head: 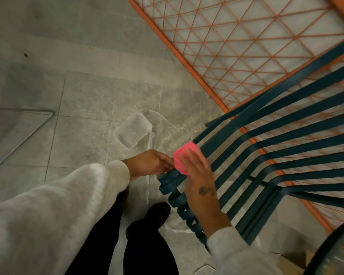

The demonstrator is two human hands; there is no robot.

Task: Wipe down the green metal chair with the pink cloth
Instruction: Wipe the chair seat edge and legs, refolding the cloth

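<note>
Head view: limp pink cloth [182,154] pressed flat-palmed by right grip [201,175] onto rigid green metal chair [171,178]; left grip [149,161] seemingly pinches cloth.

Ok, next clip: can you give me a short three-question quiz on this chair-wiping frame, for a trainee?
1. True or false: the right hand lies flat on the pink cloth, pressing it against the green chair.
2. Multiple choice: what lies on the floor just beyond the left hand? A) a clear plastic container B) a spray bottle C) a scrubbing brush
3. Fill in: the mesh panel behind the chair has a frame coloured ____.

Key: 1 true; 2 A; 3 orange.
</note>
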